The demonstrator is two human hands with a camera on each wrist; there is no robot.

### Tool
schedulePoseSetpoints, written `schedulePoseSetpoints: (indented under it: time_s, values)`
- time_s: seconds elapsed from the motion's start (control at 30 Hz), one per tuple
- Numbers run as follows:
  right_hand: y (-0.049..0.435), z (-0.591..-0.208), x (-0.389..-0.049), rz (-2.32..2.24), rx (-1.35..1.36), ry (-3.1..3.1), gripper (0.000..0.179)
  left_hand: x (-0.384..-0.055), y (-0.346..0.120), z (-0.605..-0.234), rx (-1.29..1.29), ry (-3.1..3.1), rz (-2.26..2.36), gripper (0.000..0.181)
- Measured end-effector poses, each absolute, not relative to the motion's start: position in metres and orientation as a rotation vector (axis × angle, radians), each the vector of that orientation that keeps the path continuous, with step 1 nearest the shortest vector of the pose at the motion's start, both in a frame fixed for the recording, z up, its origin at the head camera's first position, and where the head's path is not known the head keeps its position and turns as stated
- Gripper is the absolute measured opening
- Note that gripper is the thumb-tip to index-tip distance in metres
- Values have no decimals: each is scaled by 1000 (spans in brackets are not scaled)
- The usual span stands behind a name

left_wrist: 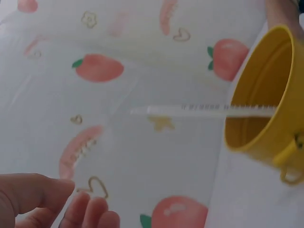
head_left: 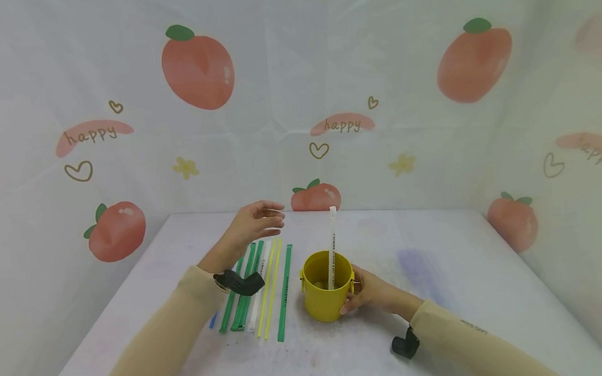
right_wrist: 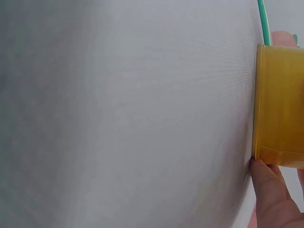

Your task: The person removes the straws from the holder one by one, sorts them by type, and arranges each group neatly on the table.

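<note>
A small yellow bucket (head_left: 326, 302) stands on the table, and a white paper-wrapped drinking straw (head_left: 332, 243) rises upright out of it. My right hand (head_left: 373, 291) holds the bucket at its right side, thumb low near the base, as the right wrist view also shows at the fingers (right_wrist: 270, 185). Up and left of the bucket, my left hand (head_left: 262, 220) hangs in the air over the far part of the table with loosely bent fingers and nothing in them. In the left wrist view, the straw (left_wrist: 204, 111) leans out of the bucket's mouth, apart from the left fingertips (left_wrist: 97, 206).
Left of the bucket lies a row of straws: several green-wrapped ones (head_left: 284, 295), a white one (head_left: 255, 305), thin yellow ones (head_left: 272, 290) and a blue one (head_left: 213, 319). My left forearm overlaps part of the row. A fruit-printed curtain (head_left: 277, 99) hangs behind the table.
</note>
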State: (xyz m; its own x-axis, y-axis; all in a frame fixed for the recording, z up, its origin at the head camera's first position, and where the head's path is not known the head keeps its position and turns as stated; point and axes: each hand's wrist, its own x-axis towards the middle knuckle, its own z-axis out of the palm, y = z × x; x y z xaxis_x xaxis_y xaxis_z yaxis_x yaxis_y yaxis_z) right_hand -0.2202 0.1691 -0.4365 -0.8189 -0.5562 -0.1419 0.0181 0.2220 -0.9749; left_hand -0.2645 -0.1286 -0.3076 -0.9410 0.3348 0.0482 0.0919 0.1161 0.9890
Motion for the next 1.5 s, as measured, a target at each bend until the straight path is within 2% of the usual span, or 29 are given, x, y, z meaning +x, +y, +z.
schedulePoseSetpoints:
  time_s: [0.23, 0.67, 0.93, 1.5]
  values:
    - [169, -436, -220, -1626, -504, 2043, 96, -255, -103, -308, 428, 2084, 2067, 38]
    - [169, -434, -218, -1624, -494, 2051, 95, -252, -64, -319, 385, 2038, 2080, 35]
    - [169, -434, -219, -1613, -511, 2067, 93, -259, -51, -329, 399, 2112, 1902, 42]
    - [168, -432, -218, -1608, -492, 2073, 95, -266, -40, -339, 379, 2135, 1769, 35]
